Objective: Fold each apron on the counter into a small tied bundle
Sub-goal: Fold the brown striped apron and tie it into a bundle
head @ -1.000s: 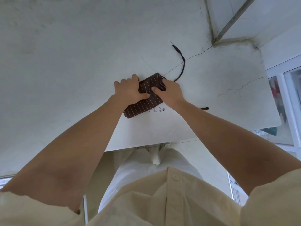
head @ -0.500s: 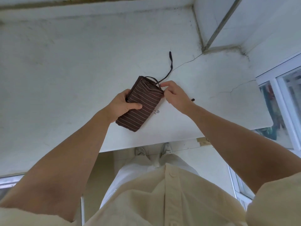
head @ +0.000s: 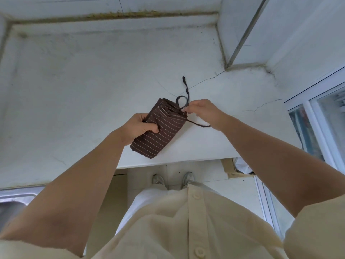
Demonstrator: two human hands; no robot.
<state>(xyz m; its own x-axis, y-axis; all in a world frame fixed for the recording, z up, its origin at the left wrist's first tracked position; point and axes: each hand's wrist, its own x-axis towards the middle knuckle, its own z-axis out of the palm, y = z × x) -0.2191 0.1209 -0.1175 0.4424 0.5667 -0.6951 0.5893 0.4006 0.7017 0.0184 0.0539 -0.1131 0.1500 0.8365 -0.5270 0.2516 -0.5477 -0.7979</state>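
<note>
Nearest the camera: a cream button shirt (head: 186, 221), with two light shoes (head: 157, 179) on the floor below it. A steel sink (head: 13, 200) sits at the lower left, beside the front edge of the white counter (head: 74, 90).

Left hand (head: 138, 128): closed round the folded apron (head: 164, 131), thumb across the striped top face, fingers wrapped under the left side. The apron is a brown, thin-striped, oblong bundle held diagonally over the counter, close to its front edge. Its near corner points toward that edge; its open, layered end points away. Contact between bundle and counter cannot be determined.

Right hand (head: 204, 112): just beyond the open end, pinching the dark tie string (head: 187, 90) between thumb and forefinger. The string forms a small loop at the bundle's far end, and its free end extends toward the back of the counter. A second strand runs from the bundle beneath the right wrist.

A thin crack (head: 205, 81) crosses the counter behind the string. A window frame (head: 317, 113) borders the right edge.
</note>
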